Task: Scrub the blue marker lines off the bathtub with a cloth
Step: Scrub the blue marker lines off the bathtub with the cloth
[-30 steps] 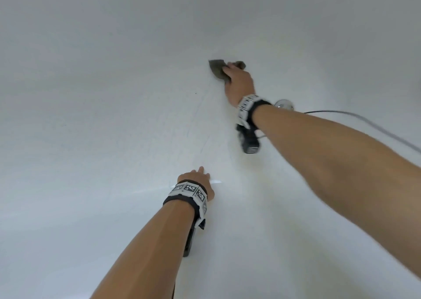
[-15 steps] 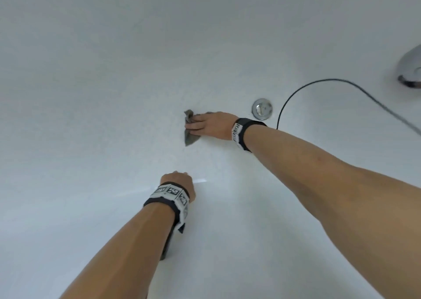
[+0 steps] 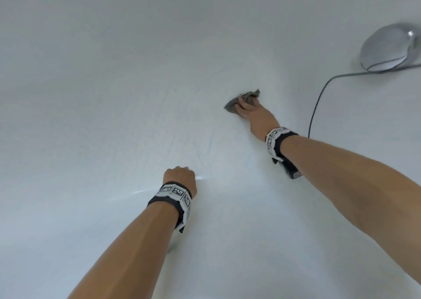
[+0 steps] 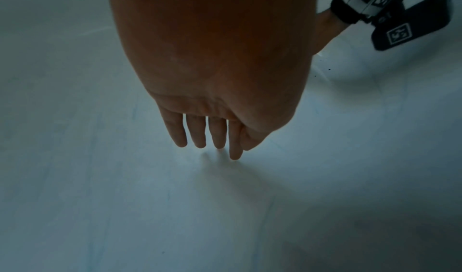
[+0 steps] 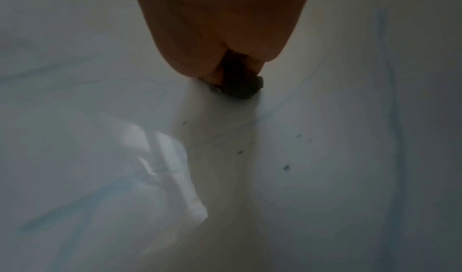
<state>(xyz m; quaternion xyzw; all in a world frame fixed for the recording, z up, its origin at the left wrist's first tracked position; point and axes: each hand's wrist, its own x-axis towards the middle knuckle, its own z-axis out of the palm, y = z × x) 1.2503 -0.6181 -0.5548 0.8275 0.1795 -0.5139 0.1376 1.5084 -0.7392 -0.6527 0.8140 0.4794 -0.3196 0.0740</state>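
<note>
- The cloth (image 3: 242, 102), grey and crumpled, lies pressed against the white tub (image 3: 91, 70) wall, right of centre and far from the camera.
- The right hand (image 3: 255, 114) holds it: fingers curl over the bunched fabric, with one corner sticking out left and another far-right of the fingers. From the right wrist view only a dark wad shows beyond the palm, touching the tub.
- Faint blue lines (image 3: 205, 148) run across the tub between the two hands, left and near of the cloth; a thin arc (image 5: 282, 110) and a broader smear (image 5: 392, 102) show close to the cloth in the right wrist view.
- The left hand (image 3: 180, 177) is nearer, left of centre, holding nothing; its fingers (image 4: 217, 136) are straight and slightly spread, tips at the tub surface.
- A grey cable (image 3: 319, 102) curves along the tub right of the cloth, apart from it.
- A chrome fitting (image 3: 387, 47) sits far right.
</note>
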